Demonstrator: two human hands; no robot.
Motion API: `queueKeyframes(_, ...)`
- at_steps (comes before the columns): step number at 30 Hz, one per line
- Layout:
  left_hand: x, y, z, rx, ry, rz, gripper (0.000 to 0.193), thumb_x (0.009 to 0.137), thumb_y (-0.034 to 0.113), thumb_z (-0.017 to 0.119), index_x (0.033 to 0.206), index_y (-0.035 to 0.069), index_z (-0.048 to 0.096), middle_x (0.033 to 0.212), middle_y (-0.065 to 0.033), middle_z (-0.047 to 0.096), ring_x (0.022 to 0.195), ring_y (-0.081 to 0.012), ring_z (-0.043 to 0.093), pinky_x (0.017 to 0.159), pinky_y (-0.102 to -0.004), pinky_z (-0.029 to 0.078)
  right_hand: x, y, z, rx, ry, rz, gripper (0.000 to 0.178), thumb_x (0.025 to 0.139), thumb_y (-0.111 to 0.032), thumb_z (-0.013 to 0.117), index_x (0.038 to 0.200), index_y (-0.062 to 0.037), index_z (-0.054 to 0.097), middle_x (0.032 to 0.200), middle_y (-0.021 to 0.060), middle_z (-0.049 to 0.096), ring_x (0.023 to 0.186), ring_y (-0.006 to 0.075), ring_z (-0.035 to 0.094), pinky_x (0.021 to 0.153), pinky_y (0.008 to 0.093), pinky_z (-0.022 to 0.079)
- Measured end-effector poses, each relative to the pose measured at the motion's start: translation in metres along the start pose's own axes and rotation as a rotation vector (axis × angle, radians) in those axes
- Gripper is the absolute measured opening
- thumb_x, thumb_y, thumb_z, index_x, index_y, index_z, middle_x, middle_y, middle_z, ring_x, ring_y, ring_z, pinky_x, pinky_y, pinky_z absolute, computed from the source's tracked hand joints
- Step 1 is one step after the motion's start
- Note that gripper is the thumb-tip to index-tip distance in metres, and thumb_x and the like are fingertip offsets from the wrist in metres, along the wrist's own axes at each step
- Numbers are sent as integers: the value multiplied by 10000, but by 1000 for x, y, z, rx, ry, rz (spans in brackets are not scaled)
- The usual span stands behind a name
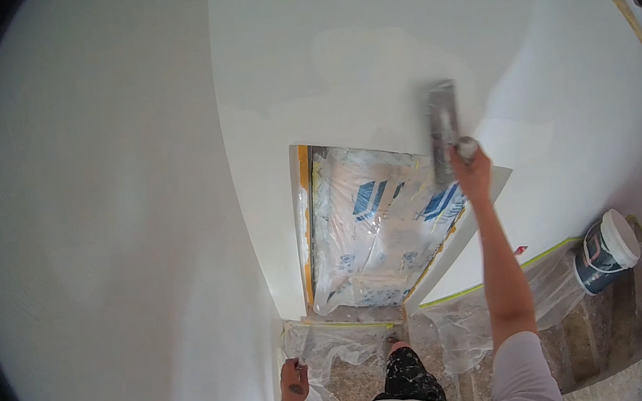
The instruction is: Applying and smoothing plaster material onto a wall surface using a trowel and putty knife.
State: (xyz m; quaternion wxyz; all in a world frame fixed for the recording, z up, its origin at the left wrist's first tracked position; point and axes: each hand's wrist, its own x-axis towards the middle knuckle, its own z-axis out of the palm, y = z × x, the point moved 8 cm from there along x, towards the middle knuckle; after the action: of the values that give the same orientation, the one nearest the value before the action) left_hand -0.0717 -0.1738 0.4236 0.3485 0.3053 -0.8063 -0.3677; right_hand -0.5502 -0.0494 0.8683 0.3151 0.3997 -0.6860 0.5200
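Observation:
My right hand (475, 172) is raised high and closed round the handle of a flat rectangular plastering trowel (442, 117). The trowel's long blade stands nearly upright at the pale wall (370, 74), just above the upper right of a plastic-covered opening, and is a little blurred. Whether the blade touches the wall, I cannot tell. Low on the left, my left hand (294, 382) is curled closed near the side wall (124, 225). A small dark bit shows at its fingers, too small to name.
Clear printed plastic sheeting (372, 226) covers the opening, edged with orange tape (306, 202). A lidded dark bucket with a white lid (621, 238) stands at the right, by wooden steps (586, 336). Plastic film (346, 343) lies along the wall's foot. A yellowish strip (622, 7) curves at the upper right.

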Motion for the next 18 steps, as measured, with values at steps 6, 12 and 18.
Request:
queueKeyframes(6, -1, -1, -9, -122, 29, -156, 179, 881, 92, 585, 997, 8, 478, 801, -163, 583, 712, -281, 585, 653, -369, 464, -50, -98, 154, -335, -112, -167, 411, 744, -311, 716, 996, -37, 541, 875, 162, 617, 801, 361, 612, 662, 453, 487)
queueKeyframes(12, -6, 5, -22, -201, 60, -284, 183, 871, 104, 611, 979, 10, 498, 766, -167, 592, 682, -297, 597, 631, -376, 473, -76, -148, 191, -236, -339, -239, 323, 775, -259, 674, 939, -38, 504, 875, 153, 614, 805, 347, 616, 658, 459, 494)
queueKeyframes(18, -26, -5, -33, -210, 107, -269, 177, 879, 117, 604, 973, 15, 495, 749, -161, 596, 673, -301, 607, 619, -380, 471, -30, -154, 144, -547, -81, -472, 267, 830, -278, 614, 915, -36, 538, 796, 154, 609, 772, 332, 624, 676, 453, 499)
